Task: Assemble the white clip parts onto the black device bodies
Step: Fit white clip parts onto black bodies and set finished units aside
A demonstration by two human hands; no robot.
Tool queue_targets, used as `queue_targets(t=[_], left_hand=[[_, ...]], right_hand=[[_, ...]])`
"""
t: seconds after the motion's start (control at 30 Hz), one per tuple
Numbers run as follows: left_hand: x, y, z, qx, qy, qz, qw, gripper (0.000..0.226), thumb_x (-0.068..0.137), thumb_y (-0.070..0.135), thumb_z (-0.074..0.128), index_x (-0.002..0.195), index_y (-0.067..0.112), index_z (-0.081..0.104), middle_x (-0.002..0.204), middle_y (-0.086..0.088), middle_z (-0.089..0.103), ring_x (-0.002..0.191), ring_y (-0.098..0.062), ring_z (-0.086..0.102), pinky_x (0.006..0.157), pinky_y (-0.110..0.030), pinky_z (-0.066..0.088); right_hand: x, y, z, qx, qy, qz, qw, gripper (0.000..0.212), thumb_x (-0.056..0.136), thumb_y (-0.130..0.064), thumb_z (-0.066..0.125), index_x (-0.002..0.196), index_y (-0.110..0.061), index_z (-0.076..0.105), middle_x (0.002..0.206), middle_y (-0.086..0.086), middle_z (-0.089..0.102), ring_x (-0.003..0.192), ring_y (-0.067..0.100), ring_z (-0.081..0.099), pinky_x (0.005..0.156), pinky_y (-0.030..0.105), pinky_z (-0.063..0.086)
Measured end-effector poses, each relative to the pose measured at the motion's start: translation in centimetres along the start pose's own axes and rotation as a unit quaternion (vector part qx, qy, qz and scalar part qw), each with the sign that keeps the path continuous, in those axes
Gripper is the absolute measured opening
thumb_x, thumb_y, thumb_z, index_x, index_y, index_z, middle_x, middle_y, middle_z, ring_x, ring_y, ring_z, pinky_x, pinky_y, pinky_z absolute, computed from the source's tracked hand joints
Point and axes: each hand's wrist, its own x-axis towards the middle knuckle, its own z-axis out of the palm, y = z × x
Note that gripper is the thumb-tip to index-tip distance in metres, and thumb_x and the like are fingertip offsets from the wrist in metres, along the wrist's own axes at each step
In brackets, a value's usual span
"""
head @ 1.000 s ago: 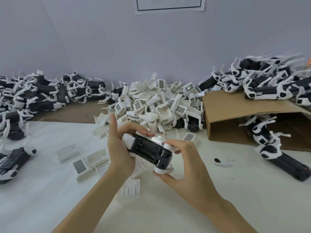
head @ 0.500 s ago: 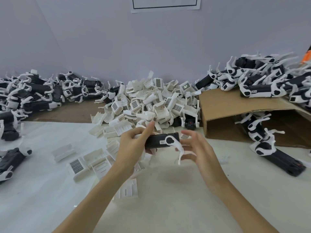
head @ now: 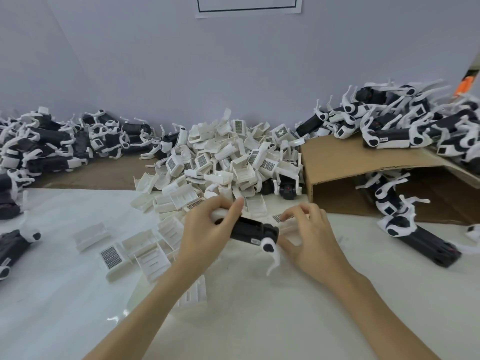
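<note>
At the centre of the white table, the left hand grips one end of a black device body, thumb laid over its top, and holds it just above the surface. A white curved arm hangs from the body's near right end. The right hand is just beside that end at about 3 o'clock, fingers loosely curled and holding nothing; whether its thumb touches the body cannot be told.

Open room lies from 5 to 7 o'clock, where bare table runs down to the near edge under both forearms. At 12 o'clock the pile of white clip parts comes almost to the knuckles, and loose clip parts spread out at 9 o'clock. At 2 o'clock stands the open cardboard box, its front edge near the right fingers, with finished devices heaped on top. One assembled device lies on the table at 3 o'clock, well apart. Another heap of devices lines the far left at 10 o'clock.

Against half a second ago, the body has tipped so its right end sits lower and nearer, and the right hand, then pinching the white arm, has let go and drawn a little to the right. A second ago both hands clasped the body with its underside turned up.
</note>
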Motion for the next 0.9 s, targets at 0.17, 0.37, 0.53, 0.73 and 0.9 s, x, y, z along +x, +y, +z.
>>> queue_targets(t=[0.17, 0.37, 0.53, 0.73, 0.9], left_hand=[[-0.7, 0.0, 0.8, 0.056, -0.012, 0.065, 0.996, 0.023, 0.097, 0.048, 0.068, 0.078, 0.034, 0.07, 0.082, 0.014, 0.071, 0.087, -0.012, 0.068, 0.074, -0.019, 0.046], [-0.3, -0.3, 0.2, 0.082, -0.082, 0.11, 0.987, 0.027, 0.101, 0.052, 0.06, 0.098, 0.033, 0.079, 0.1, 0.014, 0.069, 0.103, -0.012, 0.066, 0.086, -0.015, 0.044], [-0.5, -0.2, 0.0, 0.071, -0.13, 0.145, 0.978, 0.025, 0.105, 0.04, 0.061, 0.123, 0.038, 0.078, 0.107, 0.014, 0.065, 0.106, -0.017, 0.066, 0.092, -0.02, 0.046], [-0.5, -0.3, 0.2, 0.079, -0.127, 0.167, 0.975, 0.017, 0.106, 0.027, 0.063, 0.11, 0.025, 0.079, 0.104, 0.01, 0.07, 0.105, -0.016, 0.066, 0.09, -0.028, 0.05], [-0.5, -0.4, 0.6, 0.093, -0.096, 0.168, 0.977, 0.014, 0.105, 0.029, 0.063, 0.099, 0.025, 0.075, 0.094, 0.011, 0.07, 0.093, -0.015, 0.066, 0.081, -0.025, 0.05]], right_hand=[[0.0, -0.5, -0.2, 0.104, 0.025, 0.045, 0.993, 0.03, 0.095, -0.03, 0.073, 0.12, -0.022, 0.059, 0.12, -0.006, 0.059, 0.115, 0.015, 0.053, 0.098, 0.034, 0.046], [0.3, -1.9, -1.0, 0.404, 0.07, 0.154, 0.899, 0.024, 0.099, -0.024, 0.071, 0.121, -0.029, 0.062, 0.113, -0.005, 0.074, 0.104, 0.006, 0.072, 0.099, 0.031, 0.057], [-0.1, -3.0, -1.1, 0.5, 0.004, 0.128, 0.856, 0.032, 0.095, -0.027, 0.075, 0.124, -0.025, 0.065, 0.115, 0.001, 0.076, 0.107, 0.018, 0.075, 0.095, 0.033, 0.059], [-0.4, -3.9, -0.4, 0.511, -0.016, 0.153, 0.845, 0.029, 0.095, -0.023, 0.077, 0.121, -0.033, 0.067, 0.113, -0.007, 0.077, 0.107, 0.015, 0.075, 0.091, 0.04, 0.061], [0.0, -4.1, -0.2, 0.594, -0.006, 0.232, 0.77, 0.026, 0.096, -0.015, 0.072, 0.122, -0.022, 0.068, 0.112, 0.015, 0.077, 0.108, 0.029, 0.075, 0.088, 0.052, 0.062]])
